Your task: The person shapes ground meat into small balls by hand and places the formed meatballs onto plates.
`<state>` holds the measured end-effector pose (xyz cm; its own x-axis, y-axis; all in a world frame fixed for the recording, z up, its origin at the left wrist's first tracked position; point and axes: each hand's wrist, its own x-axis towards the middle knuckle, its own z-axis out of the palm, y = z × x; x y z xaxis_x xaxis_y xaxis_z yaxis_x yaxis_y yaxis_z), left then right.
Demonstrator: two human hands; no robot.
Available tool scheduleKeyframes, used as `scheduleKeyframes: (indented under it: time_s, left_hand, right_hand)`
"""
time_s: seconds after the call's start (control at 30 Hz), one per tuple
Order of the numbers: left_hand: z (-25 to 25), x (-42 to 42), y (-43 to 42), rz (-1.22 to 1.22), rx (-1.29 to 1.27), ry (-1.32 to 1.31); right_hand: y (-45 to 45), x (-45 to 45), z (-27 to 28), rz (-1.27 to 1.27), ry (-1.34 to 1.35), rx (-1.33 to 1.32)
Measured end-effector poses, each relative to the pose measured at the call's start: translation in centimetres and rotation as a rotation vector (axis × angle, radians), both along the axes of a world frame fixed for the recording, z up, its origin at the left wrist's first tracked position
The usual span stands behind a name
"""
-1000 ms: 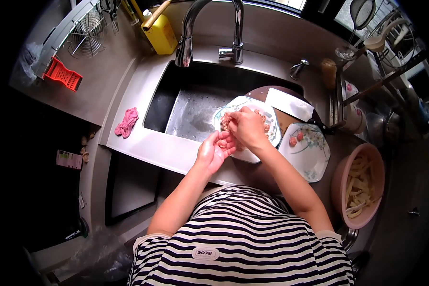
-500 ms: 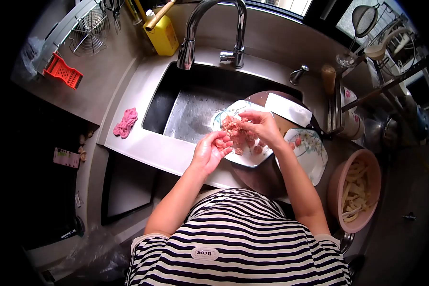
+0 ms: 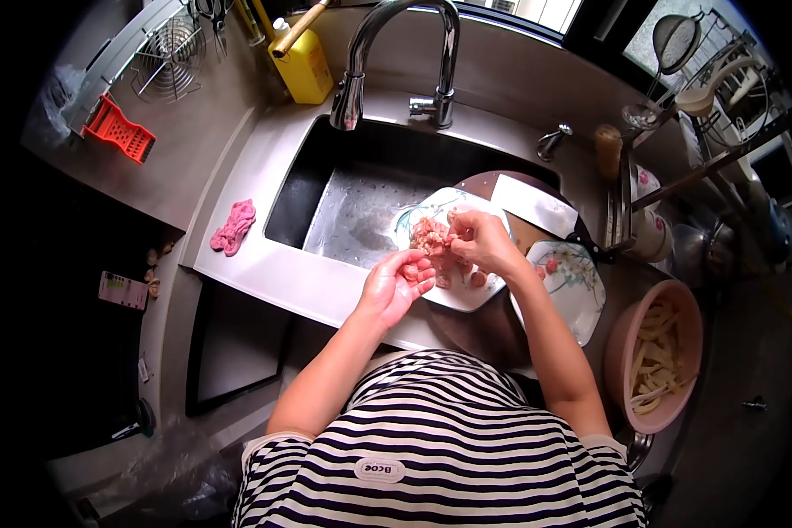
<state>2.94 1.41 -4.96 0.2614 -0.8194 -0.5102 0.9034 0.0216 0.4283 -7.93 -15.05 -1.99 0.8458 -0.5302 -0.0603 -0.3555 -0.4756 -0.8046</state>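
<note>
My right hand (image 3: 484, 244) reaches over a patterned white plate (image 3: 469, 302), its fingertips pinched together at a mound of pink minced meat (image 3: 429, 236). Just left of it, my left hand (image 3: 398, 283) is turned palm up by the plate's edge, with fingers loosely curled and apart and nothing visible in the palm. Small rounded lumps of meat, one a meatball (image 3: 478, 279), lie on the near side of the same plate. To the right, a second floral plate (image 3: 576, 304) carries a little meat near its upper left.
Under the plates is a round brown cutting board (image 3: 475, 339); a cleaver (image 3: 534, 204) lies on it. The sink (image 3: 334, 211) and faucet (image 3: 444, 70) are beyond. A pink basin (image 3: 622, 370) of pale strips stands right, a pink cloth (image 3: 233, 227) left.
The fingers of my right hand have drawn closer together at the mince. My left hand's fingers have curled slightly more. The plates shift a little in view with the camera.
</note>
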Motion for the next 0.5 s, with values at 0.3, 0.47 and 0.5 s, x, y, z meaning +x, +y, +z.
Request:
scheduleKeyframes:
  time_s: [0.3, 0.47, 0.5]
  left_hand:
    - [1.7, -0.8, -0.9, -0.050, -0.057, -0.087]
    - [1.4, -0.3, -1.8, -0.084, -0.035, -0.141]
    - [1.6, -0.5, -1.8, -0.069, -0.018, -0.139]
  right_hand:
    - [1.1, 0.0, -0.2, -0.017, -0.002, -0.184]
    - [1.0, -0.2, 0.1, -0.038, -0.029, 0.002]
    - [1.2, -0.2, 0.3, -0.048, -0.045, -0.019]
